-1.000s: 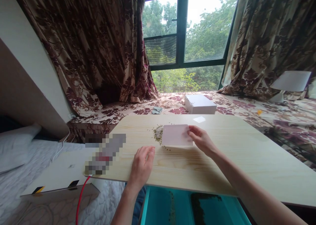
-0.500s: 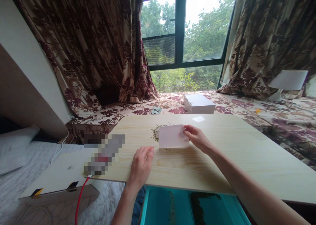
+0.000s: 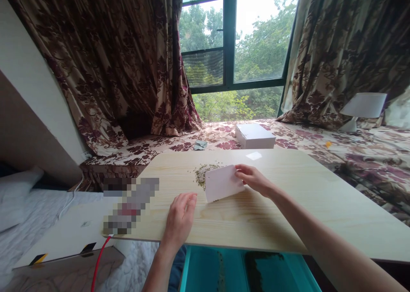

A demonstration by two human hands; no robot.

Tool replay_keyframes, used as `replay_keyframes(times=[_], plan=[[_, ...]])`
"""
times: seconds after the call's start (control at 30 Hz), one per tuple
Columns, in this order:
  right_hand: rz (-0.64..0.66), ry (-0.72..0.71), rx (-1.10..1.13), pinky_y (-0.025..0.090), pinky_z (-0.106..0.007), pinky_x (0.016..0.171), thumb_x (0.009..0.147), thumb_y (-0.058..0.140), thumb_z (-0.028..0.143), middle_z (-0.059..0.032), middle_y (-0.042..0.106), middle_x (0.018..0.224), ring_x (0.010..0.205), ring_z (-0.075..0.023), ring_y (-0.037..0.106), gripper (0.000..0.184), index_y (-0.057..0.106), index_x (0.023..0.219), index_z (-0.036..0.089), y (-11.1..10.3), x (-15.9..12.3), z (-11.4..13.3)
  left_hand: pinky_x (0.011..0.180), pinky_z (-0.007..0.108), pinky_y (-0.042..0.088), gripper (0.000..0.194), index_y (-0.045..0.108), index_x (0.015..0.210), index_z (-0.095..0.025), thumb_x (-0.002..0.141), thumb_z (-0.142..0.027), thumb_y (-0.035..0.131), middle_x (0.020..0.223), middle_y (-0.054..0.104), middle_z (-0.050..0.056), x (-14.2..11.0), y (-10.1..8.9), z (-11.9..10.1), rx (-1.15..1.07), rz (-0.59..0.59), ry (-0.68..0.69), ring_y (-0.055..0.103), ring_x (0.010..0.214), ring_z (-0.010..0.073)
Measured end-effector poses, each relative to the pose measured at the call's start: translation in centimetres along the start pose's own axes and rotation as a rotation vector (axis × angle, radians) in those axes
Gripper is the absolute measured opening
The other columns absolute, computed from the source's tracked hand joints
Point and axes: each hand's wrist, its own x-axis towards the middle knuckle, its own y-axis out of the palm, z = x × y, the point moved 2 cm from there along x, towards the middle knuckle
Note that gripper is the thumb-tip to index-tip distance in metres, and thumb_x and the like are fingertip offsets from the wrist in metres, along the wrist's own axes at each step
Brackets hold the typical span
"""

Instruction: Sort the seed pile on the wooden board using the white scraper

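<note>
My right hand (image 3: 253,178) grips the right end of a thin white card (image 3: 223,184), fingers closed on its edge. The card is tilted over the wooden tabletop, its lower left corner nearest me. Beside and partly behind it lies a loose pile of small greenish seeds or grains (image 3: 200,175), too small to name for sure. A few more show at the card's lower edge. My left hand (image 3: 180,215) rests on the table (image 3: 256,223) near its front edge, left of the card, fingers stretched out and holding nothing.
Below the table's front edge sits a turquoise tray (image 3: 208,262) with compartments, dark matter in one. A blurred-out object (image 3: 131,206) with a red cable (image 3: 98,262) is at the table's left. A white box (image 3: 255,136) stands on the window ledge, a lamp (image 3: 363,106) to the right.
The card has turned, its left end swinging toward me, and more of the pile shows behind it. My right hand still holds it. The left hand stays near the front edge.
</note>
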Motion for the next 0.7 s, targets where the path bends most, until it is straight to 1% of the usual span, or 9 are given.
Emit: replay_keyframes(times=[0.23,0.33,0.4,0.43,0.53,0.63,0.7], plan=[[0.111,0.023,-0.042,0.042,-0.026,0.060,0.070,0.063,0.026,-0.0004,0.064,0.073,0.066,-0.0133,0.055,0.021,0.069,0.087,0.017,-0.9,-0.1,0.1,0.100,0.042,0.044,0.038,0.069,0.094,-0.021,0.091,-0.045,0.040,0.105,0.069,0.008,0.1,0.1,0.1,-0.023,0.014,-0.018,0.060,0.106,0.0233],[0.131,0.037,-0.007,0.041,-0.026,0.060,0.071,0.062,0.026,0.0003,0.062,0.071,0.065,-0.0131,0.055,0.021,0.069,0.088,0.017,-0.5,-0.4,0.7,0.101,0.041,0.043,0.038,0.069,0.096,-0.020,0.090,-0.046,0.042,0.105,0.069,0.008,0.1,0.2,0.2,-0.061,0.012,-0.036,0.060,0.106,0.0231],[0.162,0.031,0.027,0.040,-0.025,0.060,0.071,0.061,0.024,0.0009,0.062,0.071,0.065,-0.0124,0.054,0.019,0.068,0.087,0.017,0.7,-0.4,1.3,0.101,0.040,0.044,0.040,0.068,0.099,-0.019,0.090,-0.048,0.042,0.107,0.069,0.009,0.1,0.0,0.3,-0.118,-0.007,-0.066,0.060,0.108,0.0229],[0.200,0.030,0.041,0.040,-0.025,0.060,0.071,0.060,0.022,0.0012,0.062,0.071,0.065,-0.0120,0.054,0.018,0.067,0.087,0.017,1.5,-0.3,1.5,0.100,0.039,0.044,0.042,0.068,0.100,-0.019,0.089,-0.050,0.043,0.108,0.069,0.009,0.0,-0.1,0.3,-0.156,-0.025,-0.092,0.060,0.109,0.0229],[0.363,0.052,0.031,0.038,-0.024,0.058,0.066,0.056,0.011,0.0016,0.062,0.071,0.063,-0.0110,0.051,0.021,0.066,0.084,0.017,4.6,0.0,1.9,0.094,0.037,0.048,0.050,0.066,0.105,-0.016,0.088,-0.056,0.041,0.110,0.069,0.011,-0.1,-0.7,0.4,-0.271,-0.073,-0.201,0.061,0.108,0.0241],[0.400,0.052,-0.053,0.035,-0.022,0.056,0.063,0.051,0.007,0.0026,0.059,0.068,0.062,-0.0104,0.048,0.022,0.065,0.079,0.016,6.5,0.5,1.9,0.094,0.038,0.048,0.056,0.065,0.107,-0.017,0.088,-0.061,0.036,0.110,0.069,0.010,-0.2,-1.1,0.6,-0.299,-0.079,-0.278,0.061,0.108,0.0254],[0.410,0.040,-0.109,0.034,-0.022,0.056,0.064,0.050,0.006,0.0025,0.059,0.069,0.063,-0.0108,0.048,0.021,0.064,0.076,0.016,6.8,0.6,1.9,0.099,0.039,0.044,0.055,0.066,0.104,-0.018,0.088,-0.061,0.035,0.111,0.069,0.008,-0.2,-1.3,0.6,-0.279,-0.086,-0.274,0.059,0.112,0.0251]])
